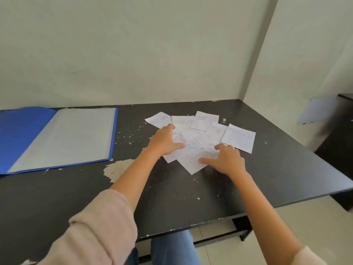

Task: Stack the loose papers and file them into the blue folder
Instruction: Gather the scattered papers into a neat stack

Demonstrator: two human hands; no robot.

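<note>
Several loose white printed papers (pixel 202 134) lie fanned out and overlapping on the black table, right of centre. My left hand (pixel 164 141) rests flat on the left side of the pile, fingers spread. My right hand (pixel 227 158) rests on the pile's near right corner, with its fingers straight on the nearest sheet. The blue folder (pixel 24 129) lies open at the far left of the table, and a clear plastic sleeve page (pixel 70 136) shows on its right half. Neither hand touches the folder.
The black table (pixel 172 197) has chipped paint patches, the largest (pixel 116 169) near the folder's corner. Walls close the table in behind and on the right. Its front edge runs diagonally at the lower right, with a dark cabinet (pixel 338 131) beyond.
</note>
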